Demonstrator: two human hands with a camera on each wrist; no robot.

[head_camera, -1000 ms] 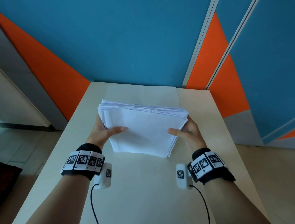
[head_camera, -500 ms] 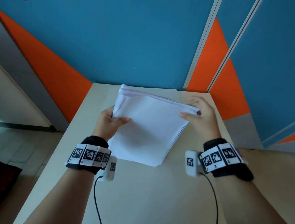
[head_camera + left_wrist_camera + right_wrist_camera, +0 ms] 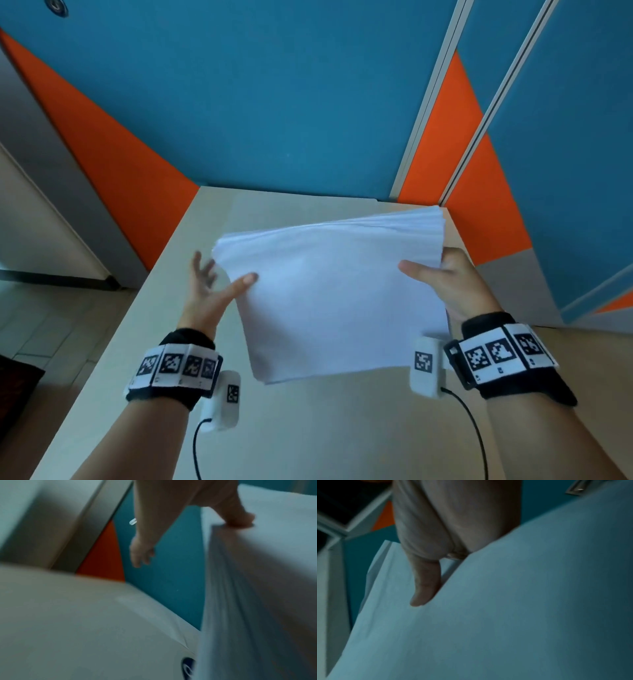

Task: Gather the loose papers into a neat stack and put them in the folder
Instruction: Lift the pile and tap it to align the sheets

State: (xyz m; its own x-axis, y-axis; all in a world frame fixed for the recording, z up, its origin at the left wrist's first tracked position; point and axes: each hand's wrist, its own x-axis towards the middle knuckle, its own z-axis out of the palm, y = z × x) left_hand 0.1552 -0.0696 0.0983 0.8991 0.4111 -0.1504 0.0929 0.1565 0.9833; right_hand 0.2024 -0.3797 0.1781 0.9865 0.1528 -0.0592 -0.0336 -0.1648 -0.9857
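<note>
A thick stack of white papers is held tilted above the table, its far right corner raised. My right hand grips its right edge, thumb on the top sheet and fingers hidden underneath. In the right wrist view the thumb lies across the papers. My left hand is at the stack's left edge with its fingers spread apart in the air; only the thumb touches the top sheet. The left wrist view shows that thumb on the stack's edge. A cream folder lies flat on the table beyond the stack.
The pale table runs from me to a blue and orange wall. Its left edge drops to a tiled floor. Black cables hang from both wrist cameras over the near tabletop.
The stack has swung to the right and its right corner has risen. My left hand has let go of the left edge and spread its fingers. My right hand now grips the right edge.
</note>
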